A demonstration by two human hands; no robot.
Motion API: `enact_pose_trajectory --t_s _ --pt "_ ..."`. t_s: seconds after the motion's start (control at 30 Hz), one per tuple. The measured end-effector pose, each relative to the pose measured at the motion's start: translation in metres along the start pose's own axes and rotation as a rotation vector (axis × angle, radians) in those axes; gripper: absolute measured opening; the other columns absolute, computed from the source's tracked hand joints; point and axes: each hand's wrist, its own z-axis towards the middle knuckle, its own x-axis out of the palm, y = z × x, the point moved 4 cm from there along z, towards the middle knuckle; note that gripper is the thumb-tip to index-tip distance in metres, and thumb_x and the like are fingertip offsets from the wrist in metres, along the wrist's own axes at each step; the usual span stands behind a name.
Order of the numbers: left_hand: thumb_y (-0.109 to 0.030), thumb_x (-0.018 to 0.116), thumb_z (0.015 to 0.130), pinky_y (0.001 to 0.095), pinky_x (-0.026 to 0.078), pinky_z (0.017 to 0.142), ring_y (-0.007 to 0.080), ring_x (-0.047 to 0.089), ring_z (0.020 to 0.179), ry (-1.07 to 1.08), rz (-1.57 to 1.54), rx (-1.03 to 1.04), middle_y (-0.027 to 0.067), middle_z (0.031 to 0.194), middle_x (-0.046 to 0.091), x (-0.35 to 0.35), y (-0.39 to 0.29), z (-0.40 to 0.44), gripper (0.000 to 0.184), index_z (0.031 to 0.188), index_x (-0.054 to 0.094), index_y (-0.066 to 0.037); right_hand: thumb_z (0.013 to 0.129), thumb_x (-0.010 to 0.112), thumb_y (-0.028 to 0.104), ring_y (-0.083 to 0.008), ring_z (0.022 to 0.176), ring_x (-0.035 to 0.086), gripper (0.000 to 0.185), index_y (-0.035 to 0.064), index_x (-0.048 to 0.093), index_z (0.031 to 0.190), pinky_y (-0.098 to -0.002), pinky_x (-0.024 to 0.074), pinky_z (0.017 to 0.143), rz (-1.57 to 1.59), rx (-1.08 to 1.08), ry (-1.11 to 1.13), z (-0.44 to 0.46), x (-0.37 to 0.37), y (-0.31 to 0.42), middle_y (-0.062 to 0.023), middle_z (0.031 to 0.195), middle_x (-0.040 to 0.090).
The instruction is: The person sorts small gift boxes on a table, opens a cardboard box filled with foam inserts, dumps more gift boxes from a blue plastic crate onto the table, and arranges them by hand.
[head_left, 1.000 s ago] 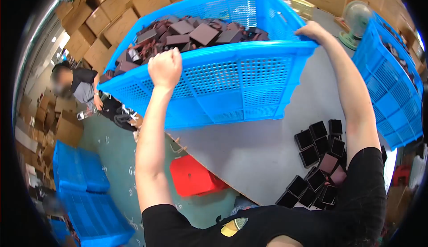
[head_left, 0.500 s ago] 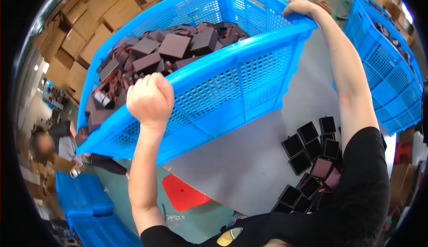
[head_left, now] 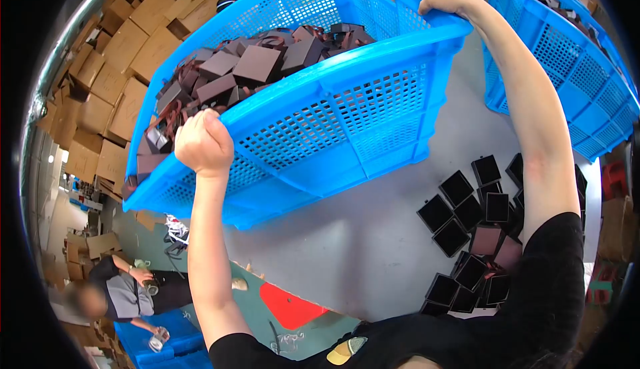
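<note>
A large blue mesh crate [head_left: 333, 119] is tilted over a grey table [head_left: 320, 249], with its left end lower. My left hand [head_left: 205, 144] is closed round the crate's near rim toward the left. At the right corner my right hand [head_left: 445, 1] grips the rim, fingers over the edge. Dark brown boxes [head_left: 259, 65] with reddish ribbons fill much of the crate. Below my right forearm, several open black boxes [head_left: 457, 189] lie on the table, with a few brownish lids [head_left: 487, 241] among them.
Another blue crate [head_left: 560, 56] with dark items stands at the upper right. Cardboard boxes [head_left: 127, 42] are piled at the upper left. A person [head_left: 127, 292] holding a clear container is at the lower left, near blue bins [head_left: 167, 336]. A red stool [head_left: 290, 306] stands beside the table.
My view has turned, so the right-hand crate sits higher and further left. Both hands still hold the tilted crate. The person at the left appears lower and nearer.
</note>
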Motion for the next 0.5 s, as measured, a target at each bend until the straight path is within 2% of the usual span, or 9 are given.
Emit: enact_pose_trajectory --t_s 0.03,0.17,0.2,0.23,0.27,0.3,0.33,0.4,0.5 --pt "-0.018 0.036 0.093 0.0404 0.044 0.057 0.031 0.059 0.061 0.039 -0.027 -0.006 0.0105 0.066 0.061 0.011 0.006 0.003 0.035 0.068 0.059 -0.008 0.065 0.068 0.016 -0.0242 0.072 0.065 0.041 -0.0094 0.063 0.097 -0.0349 0.0518 0.067 0.0 0.023 -0.003 -0.01 -0.002 0.006 -0.0193 0.087 0.066" --pt "-0.019 0.033 0.094 0.0416 0.045 0.059 0.0326 0.059 0.065 0.026 -0.188 -0.002 0.0127 0.067 0.06 0.059 0.034 0.016 0.037 0.069 0.058 -0.007 0.066 0.068 0.017 -0.0232 0.069 0.063 0.038 -0.0092 0.064 0.093 -0.033 0.0505 0.064 0.01 0.085 -0.054 -0.018 -0.003 0.007 -0.0184 0.084 0.066" --pt "-0.019 0.039 0.091 0.0405 0.045 0.058 0.0307 0.059 0.064 0.034 -0.216 0.03 0.0106 0.067 0.06 0.076 0.045 0.02 0.032 0.069 0.059 -0.008 0.066 0.068 0.017 -0.0232 0.069 0.063 0.038 -0.009 0.064 0.094 -0.0327 0.0503 0.064 0.012 0.096 -0.059 -0.016 -0.003 0.007 -0.0186 0.084 0.066" --pt "-0.021 0.04 0.091 0.0411 0.045 0.058 0.0316 0.059 0.064 0.058 -0.246 -0.017 0.0118 0.068 0.061 0.091 0.052 0.022 0.032 0.069 0.059 -0.008 0.067 0.067 0.018 -0.0278 0.073 0.065 0.038 -0.0087 0.064 0.094 -0.0375 0.0526 0.067 -0.057 0.101 -0.065 -0.014 -0.004 0.008 -0.0205 0.085 0.066" --pt "-0.022 0.04 0.091 0.0417 0.045 0.058 0.0326 0.059 0.065 0.084 -0.277 -0.059 0.013 0.068 0.061 0.104 0.058 0.026 0.033 0.069 0.06 -0.008 0.068 0.068 0.021 -0.0301 0.075 0.066 0.042 -0.0088 0.063 0.098 -0.0401 0.0534 0.069 -0.147 0.196 -0.032 -0.017 -0.004 0.018 -0.022 0.088 0.066" --pt "-0.027 0.042 0.09 0.0435 0.045 0.061 0.0348 0.06 0.068 0.163 -0.263 -0.135 0.0142 0.072 0.063 0.119 0.065 0.032 0.034 0.072 0.062 -0.006 0.069 0.068 0.023 -0.0324 0.077 0.066 0.046 -0.0089 0.063 0.101 -0.0426 0.0543 0.071 -0.237 0.292 -0.001 -0.019 -0.006 0.029 -0.0235 0.091 0.065" --pt "-0.032 0.043 0.087 0.0455 0.046 0.068 0.035 0.062 0.074 0.36 -0.297 -0.31 0.0151 0.078 0.065 0.129 0.068 0.043 0.036 0.078 0.065 -0.005 0.07 0.068 0.026 -0.0346 0.08 0.067 0.05 -0.009 0.062 0.105 -0.0451 0.0551 0.072 -0.328 0.389 0.027 -0.022 -0.01 0.04 -0.025 0.094 0.065" --pt "-0.037 0.041 0.084 0.0457 0.046 0.077 0.0349 0.063 0.085 0.784 -0.397 -0.385 0.0169 0.088 0.067 0.153 0.067 0.064 0.041 0.087 0.068 -0.005 0.073 0.068 0.034 -0.0388 0.088 0.065 0.062 -0.0087 0.055 0.116 -0.0504 0.0544 0.077 -0.492 0.453 0.144 -0.019 -0.012 0.058 -0.0282 0.106 0.061" --pt "-0.038 0.038 0.084 0.0434 0.045 0.086 0.0343 0.061 0.098 0.921 -0.346 -0.285 0.0193 0.102 0.065 0.167 0.032 0.086 0.047 0.095 0.068 -0.004 0.075 0.067 0.043 -0.0409 0.097 0.063 0.077 -0.0072 0.045 0.129 -0.0523 0.0537 0.081 -0.596 0.491 0.208 0.005 -0.014 0.08 -0.0312 0.121 0.053"
